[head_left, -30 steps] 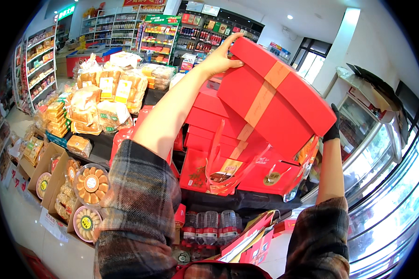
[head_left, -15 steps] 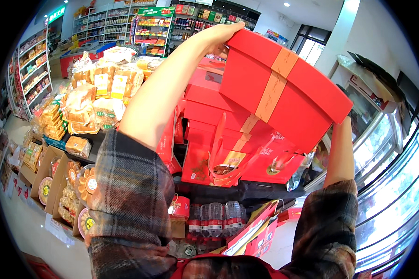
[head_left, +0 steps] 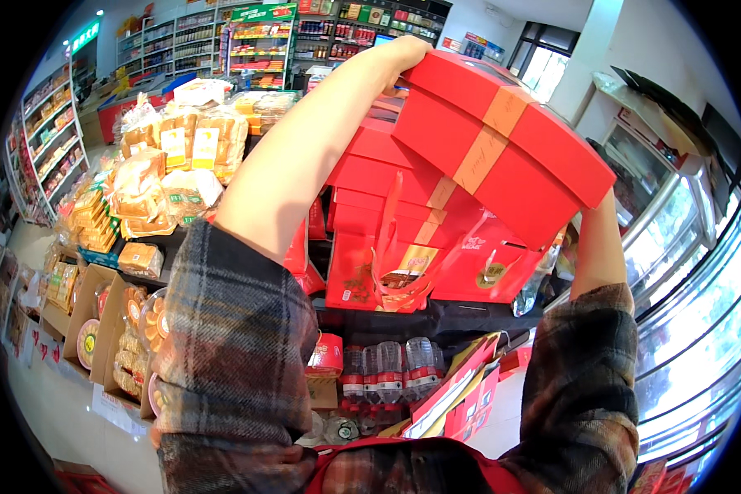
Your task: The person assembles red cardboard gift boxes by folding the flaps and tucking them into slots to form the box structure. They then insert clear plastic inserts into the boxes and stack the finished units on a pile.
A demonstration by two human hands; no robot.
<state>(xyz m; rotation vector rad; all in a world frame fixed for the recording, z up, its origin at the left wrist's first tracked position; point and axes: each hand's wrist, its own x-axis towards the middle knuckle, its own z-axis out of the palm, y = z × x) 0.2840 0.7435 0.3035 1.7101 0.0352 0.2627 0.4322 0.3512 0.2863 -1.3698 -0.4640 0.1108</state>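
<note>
A large red gift box [head_left: 502, 140] with an orange ribbon band was held tilted, high above the stack of red gift boxes [head_left: 403, 239], which serves here as the landmark. Compared with half a second and a second before, the box had been carried a little higher and closer over the stack, so a placing on top of it seemed likely to be in hand. The left hand [head_left: 403, 53] was laid on the box's upper far corner, left of the stack's top; its fingers were wrapped over the edge and could not be seen singly. The right hand was hidden behind the box's lower right corner, only the right forearm [head_left: 597, 247] being shown, so its grip could not be told. Bagged bread [head_left: 169, 165] lay left of the stack; water bottles [head_left: 387, 366] stood below it.
</note>
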